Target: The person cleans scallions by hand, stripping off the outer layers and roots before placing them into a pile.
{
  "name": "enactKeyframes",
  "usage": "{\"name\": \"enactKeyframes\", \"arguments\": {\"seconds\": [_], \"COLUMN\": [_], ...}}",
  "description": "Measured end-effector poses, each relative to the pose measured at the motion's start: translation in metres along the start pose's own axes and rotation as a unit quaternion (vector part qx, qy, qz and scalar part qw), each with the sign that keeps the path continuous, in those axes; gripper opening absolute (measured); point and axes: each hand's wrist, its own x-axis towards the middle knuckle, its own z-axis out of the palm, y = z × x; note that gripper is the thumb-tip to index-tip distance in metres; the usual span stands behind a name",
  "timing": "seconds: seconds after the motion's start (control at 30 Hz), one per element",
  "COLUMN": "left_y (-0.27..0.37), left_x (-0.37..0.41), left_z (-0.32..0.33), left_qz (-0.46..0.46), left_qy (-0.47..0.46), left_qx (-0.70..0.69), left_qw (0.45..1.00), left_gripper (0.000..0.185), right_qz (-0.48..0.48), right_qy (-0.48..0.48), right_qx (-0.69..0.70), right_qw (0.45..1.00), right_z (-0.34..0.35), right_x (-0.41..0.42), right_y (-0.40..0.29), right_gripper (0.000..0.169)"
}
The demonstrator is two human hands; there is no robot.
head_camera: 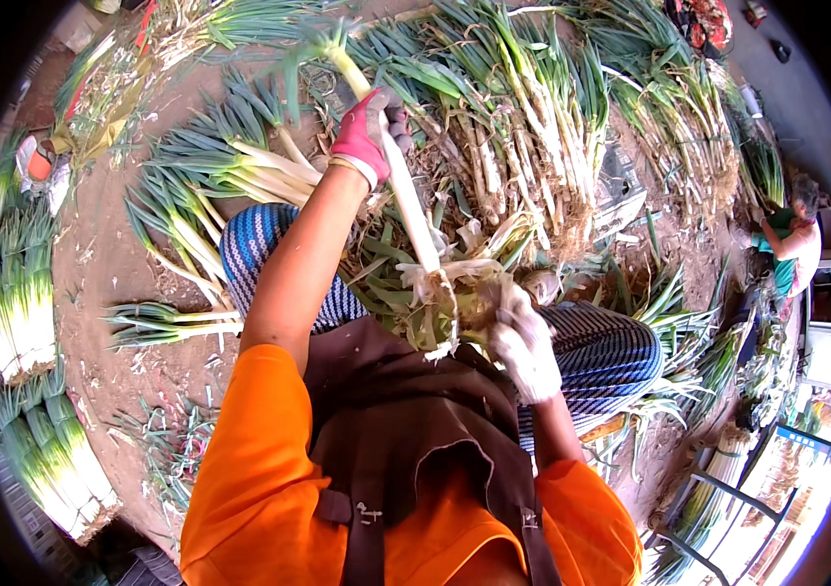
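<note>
In a pink and grey work glove, my left hand (371,135) grips a long green onion stalk (410,212) around its upper white part. The stalk slants down towards my lap, its leaves blurred at the top and its root end low. My right hand (525,340), in a white knit glove, is beside the root end with its fingers curled over pale, loose outer leaves (478,282); blur hides how firmly it holds them. Peeled green onions (199,245) lie fanned out left of my knee. A heap of unpeeled green onions (525,139) with dirty roots lies in front of me.
Tied bundles of green onions (16,300) stand along the far left. Stripped leaves (386,282) cover the ground between my knees. At the right edge another person (789,242) sits among onions. A metal-framed cart (738,491) holding onions is at the lower right.
</note>
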Motion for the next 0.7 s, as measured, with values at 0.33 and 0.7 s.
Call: {"name": "enactKeyframes", "arguments": {"seconds": [0.33,0.7], "left_y": [0.020,0.163], "left_x": [-0.005,0.014], "left_z": [0.002,-0.073], "left_qz": [-0.008,0.164], "left_qy": [-0.005,0.089], "left_qx": [-0.008,0.236], "left_qw": [1.000,0.954], "left_gripper": [0.021,0.024], "right_qz": [0.055,-0.140], "right_qy": [0.027,-0.239], "right_qx": [0.101,-0.213], "right_qw": [0.993,0.937], "right_z": [0.055,0.038], "right_x": [0.036,0.010], "right_y": [0.005,-0.048], "right_gripper": [0.016,0.023]}}
